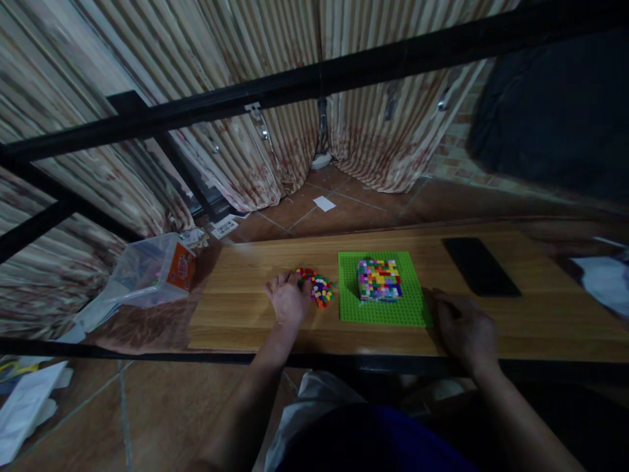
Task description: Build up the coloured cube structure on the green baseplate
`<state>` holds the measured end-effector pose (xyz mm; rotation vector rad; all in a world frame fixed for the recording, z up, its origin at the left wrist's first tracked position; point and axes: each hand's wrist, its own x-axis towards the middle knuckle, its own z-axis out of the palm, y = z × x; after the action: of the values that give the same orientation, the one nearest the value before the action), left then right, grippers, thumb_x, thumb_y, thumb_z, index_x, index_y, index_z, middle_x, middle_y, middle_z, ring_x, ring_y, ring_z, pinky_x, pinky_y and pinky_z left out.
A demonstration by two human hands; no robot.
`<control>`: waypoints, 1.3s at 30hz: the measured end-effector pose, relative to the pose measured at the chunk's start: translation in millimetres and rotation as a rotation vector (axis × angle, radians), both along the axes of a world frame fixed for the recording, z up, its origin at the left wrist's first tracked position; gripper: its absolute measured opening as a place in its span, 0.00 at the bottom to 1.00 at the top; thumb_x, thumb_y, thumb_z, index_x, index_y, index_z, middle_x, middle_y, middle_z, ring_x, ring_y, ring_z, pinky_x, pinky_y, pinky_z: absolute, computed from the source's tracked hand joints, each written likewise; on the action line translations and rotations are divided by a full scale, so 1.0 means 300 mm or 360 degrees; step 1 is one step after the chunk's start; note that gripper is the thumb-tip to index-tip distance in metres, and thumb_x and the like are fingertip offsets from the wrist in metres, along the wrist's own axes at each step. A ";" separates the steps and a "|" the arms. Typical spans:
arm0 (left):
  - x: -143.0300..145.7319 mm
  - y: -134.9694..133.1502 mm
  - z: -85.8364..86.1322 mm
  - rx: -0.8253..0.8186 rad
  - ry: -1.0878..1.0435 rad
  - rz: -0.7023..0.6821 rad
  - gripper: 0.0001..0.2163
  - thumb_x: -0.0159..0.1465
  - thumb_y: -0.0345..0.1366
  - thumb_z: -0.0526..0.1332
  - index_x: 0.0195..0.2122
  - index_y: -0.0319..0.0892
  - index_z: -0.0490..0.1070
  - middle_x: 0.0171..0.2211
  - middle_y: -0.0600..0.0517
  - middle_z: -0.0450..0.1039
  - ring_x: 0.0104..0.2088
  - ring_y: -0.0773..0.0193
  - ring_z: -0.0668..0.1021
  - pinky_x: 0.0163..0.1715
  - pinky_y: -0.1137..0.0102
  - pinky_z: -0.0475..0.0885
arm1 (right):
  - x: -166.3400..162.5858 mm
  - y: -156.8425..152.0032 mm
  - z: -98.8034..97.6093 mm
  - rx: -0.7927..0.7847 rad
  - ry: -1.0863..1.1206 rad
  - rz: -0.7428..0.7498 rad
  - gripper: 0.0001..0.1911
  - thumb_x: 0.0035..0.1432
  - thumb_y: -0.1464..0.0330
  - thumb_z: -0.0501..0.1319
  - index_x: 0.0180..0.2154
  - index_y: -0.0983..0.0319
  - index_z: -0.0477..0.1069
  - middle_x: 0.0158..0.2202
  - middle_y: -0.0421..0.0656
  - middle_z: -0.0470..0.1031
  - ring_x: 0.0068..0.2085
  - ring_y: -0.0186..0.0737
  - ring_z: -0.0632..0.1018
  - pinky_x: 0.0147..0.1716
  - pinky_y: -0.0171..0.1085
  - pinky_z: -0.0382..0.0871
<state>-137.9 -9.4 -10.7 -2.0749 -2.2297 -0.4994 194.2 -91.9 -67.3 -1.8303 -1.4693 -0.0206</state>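
Note:
Small loose toy bricks in many colours lie in a pile on the wooden table. My left hand is at the left side of this pile, palm down, its fingers apart; a dark spot by the fingertips is too small to make out. Right of the pile lies a green studded baseplate. On it stands a block built of multicoloured bricks, a little right of the plate's middle. My right hand rests at the baseplate's right edge, its fingers curled and their tips against the edge.
A black phone-like slab lies on the table at the right. A clear plastic tub with an orange label stands beyond the left end. A black metal bar crosses in front of striped curtains. Papers lie on the floor.

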 end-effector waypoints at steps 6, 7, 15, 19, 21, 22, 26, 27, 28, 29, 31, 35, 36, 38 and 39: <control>0.030 0.014 0.015 -0.0101 0.0077 0.0043 0.12 0.62 0.41 0.57 0.41 0.42 0.75 0.44 0.42 0.76 0.48 0.46 0.73 0.49 0.51 0.63 | -0.012 0.001 0.008 0.0012 0.0032 -0.0025 0.15 0.61 0.61 0.54 0.36 0.61 0.76 0.39 0.50 0.79 0.38 0.48 0.79 0.38 0.45 0.73; 0.030 0.016 0.017 -0.0110 0.0076 0.0045 0.11 0.62 0.41 0.57 0.40 0.42 0.75 0.44 0.42 0.76 0.48 0.46 0.73 0.49 0.51 0.63 | -0.014 0.001 0.009 0.0017 0.0042 -0.0019 0.15 0.61 0.61 0.53 0.36 0.60 0.76 0.39 0.49 0.79 0.38 0.48 0.79 0.38 0.45 0.73; 0.025 0.020 0.022 -0.0085 -0.0045 0.0019 0.11 0.62 0.39 0.57 0.40 0.42 0.75 0.43 0.42 0.76 0.48 0.47 0.74 0.51 0.52 0.64 | -0.014 0.003 0.005 0.0052 0.0036 -0.0012 0.15 0.61 0.61 0.54 0.37 0.60 0.76 0.37 0.48 0.79 0.37 0.46 0.79 0.39 0.44 0.73; 0.049 0.003 0.037 -0.0049 -0.0495 -0.0199 0.09 0.62 0.36 0.58 0.40 0.42 0.74 0.39 0.47 0.78 0.42 0.57 0.78 0.47 0.62 0.70 | -0.010 0.004 -0.001 0.0015 0.0039 -0.0022 0.15 0.61 0.61 0.53 0.37 0.61 0.76 0.38 0.49 0.79 0.37 0.46 0.79 0.39 0.45 0.73; 0.077 -0.010 0.041 -0.0079 -0.0751 -0.0364 0.08 0.62 0.35 0.58 0.40 0.43 0.73 0.37 0.50 0.78 0.38 0.61 0.79 0.43 0.66 0.72 | -0.009 0.004 -0.002 0.0016 0.0039 -0.0003 0.16 0.61 0.61 0.53 0.37 0.62 0.76 0.38 0.50 0.79 0.38 0.46 0.79 0.40 0.46 0.73; 0.093 -0.016 0.041 -0.0087 -0.0853 -0.0439 0.08 0.62 0.35 0.58 0.41 0.43 0.73 0.37 0.50 0.78 0.37 0.63 0.79 0.41 0.67 0.73 | -0.009 0.005 -0.001 0.0018 0.0035 0.0001 0.16 0.61 0.61 0.53 0.38 0.63 0.76 0.39 0.50 0.79 0.38 0.46 0.79 0.40 0.46 0.73; 0.168 -0.036 0.042 -0.0073 -0.1064 -0.0680 0.11 0.63 0.33 0.57 0.45 0.44 0.73 0.40 0.51 0.78 0.39 0.65 0.79 0.42 0.69 0.74 | -0.012 0.006 0.003 0.0034 0.0042 -0.0015 0.16 0.61 0.62 0.53 0.37 0.62 0.77 0.38 0.50 0.79 0.37 0.47 0.79 0.38 0.45 0.73; 0.186 -0.039 0.044 -0.0074 -0.1071 -0.0727 0.12 0.63 0.32 0.57 0.47 0.44 0.73 0.41 0.50 0.78 0.40 0.65 0.79 0.43 0.69 0.74 | -0.013 0.006 0.004 0.0035 0.0043 -0.0013 0.16 0.61 0.62 0.53 0.37 0.62 0.77 0.38 0.50 0.79 0.37 0.47 0.79 0.38 0.45 0.73; 0.204 -0.041 0.047 -0.0078 -0.1067 -0.0770 0.12 0.63 0.31 0.57 0.47 0.44 0.74 0.41 0.50 0.78 0.40 0.64 0.79 0.43 0.68 0.74 | -0.013 0.007 0.004 0.0032 0.0042 -0.0009 0.16 0.61 0.62 0.53 0.37 0.62 0.77 0.38 0.50 0.79 0.38 0.47 0.79 0.38 0.45 0.73; 0.221 -0.043 0.050 -0.0080 -0.1051 -0.0805 0.12 0.64 0.31 0.56 0.47 0.44 0.74 0.42 0.50 0.78 0.41 0.64 0.79 0.44 0.68 0.74 | -0.013 0.007 0.005 0.0027 0.0039 -0.0003 0.16 0.61 0.62 0.53 0.37 0.62 0.77 0.38 0.49 0.79 0.38 0.47 0.79 0.39 0.45 0.73; 0.251 -0.042 0.055 -0.0073 -0.0990 -0.0858 0.12 0.64 0.31 0.56 0.46 0.45 0.75 0.42 0.50 0.78 0.42 0.63 0.79 0.46 0.67 0.73 | -0.013 0.008 0.004 0.0025 0.0032 -0.0002 0.16 0.61 0.62 0.53 0.37 0.61 0.77 0.37 0.49 0.79 0.38 0.46 0.79 0.39 0.44 0.73; 0.294 -0.033 0.052 -0.0017 -0.0786 -0.0923 0.10 0.65 0.33 0.57 0.45 0.46 0.75 0.42 0.51 0.79 0.43 0.61 0.78 0.49 0.63 0.70 | -0.012 0.009 0.002 0.0050 0.0049 -0.0012 0.16 0.61 0.62 0.53 0.36 0.61 0.77 0.36 0.49 0.79 0.37 0.45 0.79 0.39 0.43 0.73; 0.300 -0.030 0.049 -0.0003 -0.0732 -0.0940 0.10 0.65 0.33 0.57 0.45 0.46 0.75 0.42 0.51 0.79 0.43 0.60 0.78 0.50 0.62 0.69 | -0.013 0.010 0.003 0.0049 0.0056 -0.0010 0.16 0.61 0.62 0.53 0.36 0.61 0.77 0.36 0.49 0.79 0.37 0.45 0.79 0.39 0.43 0.73; 0.310 -0.026 0.043 0.0015 -0.0640 -0.0970 0.10 0.66 0.34 0.57 0.45 0.47 0.75 0.42 0.52 0.80 0.43 0.60 0.78 0.52 0.60 0.67 | -0.015 0.010 0.003 0.0040 0.0073 -0.0003 0.15 0.61 0.62 0.53 0.36 0.62 0.77 0.37 0.50 0.79 0.38 0.45 0.79 0.39 0.43 0.73; 0.313 -0.025 0.041 0.0019 -0.0608 -0.0981 0.10 0.66 0.34 0.57 0.45 0.47 0.75 0.42 0.53 0.79 0.43 0.61 0.78 0.52 0.60 0.66 | -0.015 0.010 0.004 0.0034 0.0086 -0.0001 0.15 0.61 0.62 0.53 0.37 0.62 0.76 0.38 0.50 0.79 0.38 0.45 0.79 0.39 0.43 0.73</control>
<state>-44.0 -16.8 1.6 -2.8486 -1.6656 -1.0107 189.6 -88.9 -66.1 -1.8003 -1.4260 0.0127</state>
